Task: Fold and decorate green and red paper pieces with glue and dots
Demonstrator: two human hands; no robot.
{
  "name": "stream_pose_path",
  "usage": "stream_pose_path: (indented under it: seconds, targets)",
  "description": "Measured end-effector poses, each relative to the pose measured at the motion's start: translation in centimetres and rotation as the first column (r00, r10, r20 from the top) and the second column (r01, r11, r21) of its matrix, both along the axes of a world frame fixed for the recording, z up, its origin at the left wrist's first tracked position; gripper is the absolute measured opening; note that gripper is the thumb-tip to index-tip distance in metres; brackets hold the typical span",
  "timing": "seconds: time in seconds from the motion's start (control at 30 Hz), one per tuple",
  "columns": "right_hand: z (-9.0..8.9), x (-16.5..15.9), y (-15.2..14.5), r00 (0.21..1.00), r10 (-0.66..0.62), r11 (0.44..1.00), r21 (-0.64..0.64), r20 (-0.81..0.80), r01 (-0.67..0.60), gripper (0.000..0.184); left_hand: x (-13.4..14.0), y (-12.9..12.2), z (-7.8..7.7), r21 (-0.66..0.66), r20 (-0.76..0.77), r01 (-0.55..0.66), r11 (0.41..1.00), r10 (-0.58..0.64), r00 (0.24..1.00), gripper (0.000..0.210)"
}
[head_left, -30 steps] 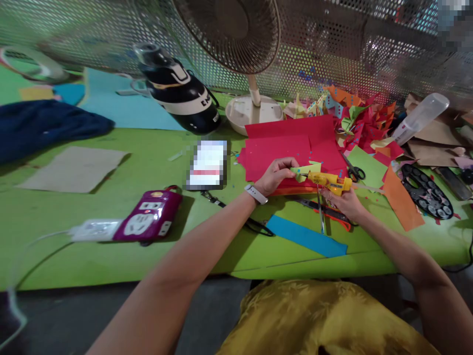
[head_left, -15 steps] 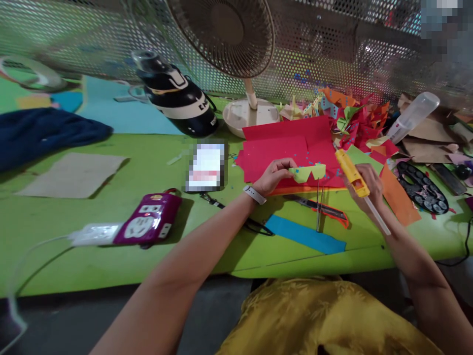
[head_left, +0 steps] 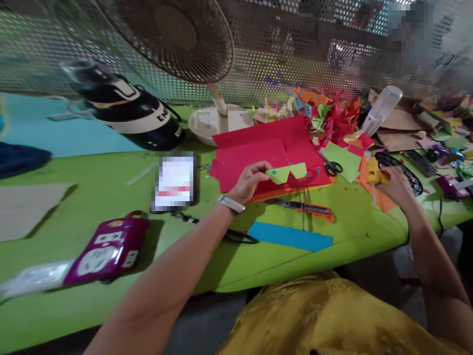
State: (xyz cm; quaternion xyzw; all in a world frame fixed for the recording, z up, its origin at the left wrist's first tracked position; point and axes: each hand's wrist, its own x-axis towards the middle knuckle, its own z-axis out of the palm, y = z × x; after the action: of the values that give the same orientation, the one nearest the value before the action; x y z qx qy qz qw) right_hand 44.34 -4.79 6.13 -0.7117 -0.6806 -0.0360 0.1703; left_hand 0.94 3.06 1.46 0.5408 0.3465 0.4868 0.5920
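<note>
Pinched between the fingers of my left hand (head_left: 252,181) is a notched strip of light green paper (head_left: 290,172), held above a red sheet (head_left: 258,148). Over to the right, my right hand (head_left: 395,183) is closed on a yellow glue gun (head_left: 374,171), whose white glue stick points down over an orange paper piece (head_left: 388,199). Tweezers (head_left: 303,212) lie below the green strip, across an orange utility knife (head_left: 314,208). A blue paper strip (head_left: 290,236) is nearer the table's front edge. Black scissors (head_left: 332,167) lie between the two hands.
A phone (head_left: 173,181), a purple power adapter (head_left: 111,249) and a dark bottle (head_left: 129,108) are on the left. Behind stands a fan (head_left: 221,121). Paper scraps (head_left: 332,116), a clear bottle (head_left: 382,109) and a black round tray (head_left: 412,180) occupy the right side.
My right hand has carried the glue gun to the right, away from the green strip, and the scissors now show. My left hand still holds the strip. The view has turned right.
</note>
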Motion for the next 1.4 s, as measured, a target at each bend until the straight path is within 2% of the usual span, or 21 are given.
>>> stream_pose_path:
  seconds: [0.1, 0.2, 0.37, 0.5, 0.57, 0.63, 0.67, 0.7, 0.73, 0.77, 0.83, 0.87, 0.93, 1.03, 1.1, 1.13, 1.17, 1.2, 1.3, 1.4]
  targets:
    - [-0.4, 2.2, -0.5, 0.999, -0.043, 0.999, 0.03, -0.005, 0.043, 0.027, 0.1, 0.0, 0.1, 0.004, 0.003, -0.009, 1.0, 0.009, 1.0, 0.008]
    - [-0.7, 2.9, -0.8, 0.999, -0.044, 0.998, 0.052, -0.005, 0.044, 0.026, 0.1, -0.1, 0.1, -0.006, 0.014, -0.028, 1.0, 0.028, 1.0, 0.007]
    - [-0.9, 3.3, -1.2, 0.989, -0.147, 0.988, -0.034, 0.029, 0.148, 0.031, 0.1, 0.0, 0.1, -0.033, 0.033, -0.03, 0.999, 0.031, 0.999, 0.008]
    - [0.1, 3.8, -2.0, 0.968, -0.208, 0.966, -0.128, 0.139, 0.226, 0.037, 0.0, 0.2, -0.1, -0.019, 0.047, -0.031, 0.999, 0.032, 0.998, 0.007]
    - [1.1, 3.2, -2.4, 0.957, -0.212, 0.968, -0.092, 0.198, 0.233, 0.035, 0.0, 0.3, -0.2, -0.011, 0.049, -0.027, 1.0, 0.027, 0.998, 0.007]
    - [2.2, 1.2, -2.9, 0.966, -0.165, 0.986, 0.047, 0.199, 0.159, 0.032, 0.1, 0.4, -0.2, -0.012, 0.056, -0.024, 1.0, 0.025, 0.998, 0.008]
    - [2.7, -0.5, -3.0, 0.983, -0.078, 0.99, 0.126, 0.168, 0.057, 0.03, 0.1, 0.5, -0.3, -0.014, 0.063, -0.024, 1.0, 0.025, 0.998, 0.008]
    - [3.1, -2.4, -3.1, 0.988, 0.074, 0.983, 0.158, 0.136, -0.095, 0.027, 0.1, 0.5, -0.3, -0.016, 0.074, -0.027, 1.0, 0.028, 0.997, 0.009]
    - [3.4, -4.6, -3.2, 0.966, 0.231, 0.953, 0.174, 0.118, -0.249, 0.026, 0.1, 0.5, -0.3, -0.02, 0.087, -0.032, 0.999, 0.033, 0.996, 0.009]
    - [3.5, -7.0, -3.3, 0.91, 0.398, 0.906, 0.108, 0.117, -0.41, 0.028, 0.1, 0.6, -0.3, -0.023, 0.102, -0.041, 0.999, 0.044, 0.994, 0.008]
    - [3.2, -11.6, -3.3, 0.757, 0.643, 0.765, -0.04, 0.118, -0.643, 0.03, 0.1, 0.6, -0.4, -0.037, 0.123, -0.065, 0.997, 0.069, 0.99, 0.008]
    - [2.9, -13.6, -3.2, 0.684, 0.716, 0.697, -0.097, 0.136, -0.71, 0.034, 0.0, 0.6, -0.5, -0.045, 0.13, -0.077, 0.996, 0.082, 0.988, 0.008]
    - [2.1, -16.6, -3.0, 0.556, 0.811, 0.584, -0.184, 0.183, -0.791, 0.04, -0.1, 0.7, -0.7, -0.059, 0.139, -0.097, 0.994, 0.104, 0.985, 0.009]
    - [1.0, -18.5, -2.4, 0.408, 0.884, 0.46, -0.265, 0.229, -0.848, 0.027, -0.2, 0.9, -1.0, -0.061, 0.144, -0.102, 0.993, 0.11, 0.984, 0.01]
    - [0.7, -18.5, -2.0, 0.345, 0.915, 0.39, -0.248, 0.209, -0.887, 0.026, -0.3, 1.1, -1.2, -0.059, 0.143, -0.099, 0.993, 0.107, 0.984, 0.011]
    - [0.6, -18.3, -1.8, 0.34, 0.924, 0.373, -0.21, 0.177, -0.904, 0.027, -0.3, 1.2, -1.3, -0.06, 0.145, -0.101, 0.993, 0.109, 0.983, 0.011]
    - [0.7, -18.1, -1.6, 0.363, 0.923, 0.38, -0.154, 0.13, -0.912, 0.028, -0.3, 1.3, -1.4, -0.064, 0.148, -0.104, 0.993, 0.112, 0.983, 0.01]
    - [0.9, -17.8, -1.5, 0.41, 0.91, 0.415, -0.085, 0.069, -0.906, 0.027, -0.3, 1.3, -1.5, -0.069, 0.152, -0.107, 0.992, 0.116, 0.981, 0.01]
    - [1.5, -17.3, -1.1, 0.582, 0.8, 0.599, 0.138, -0.148, -0.789, 0.024, -0.4, 1.5, -1.6, -0.078, 0.165, -0.104, 0.991, 0.116, 0.979, 0.011]
    - [1.9, -17.1, -0.6, 0.661, 0.671, 0.739, 0.237, -0.337, -0.63, 0.02, -0.4, 1.5, -1.6, -0.08, 0.17, -0.088, 0.993, 0.1, 0.98, 0.012]
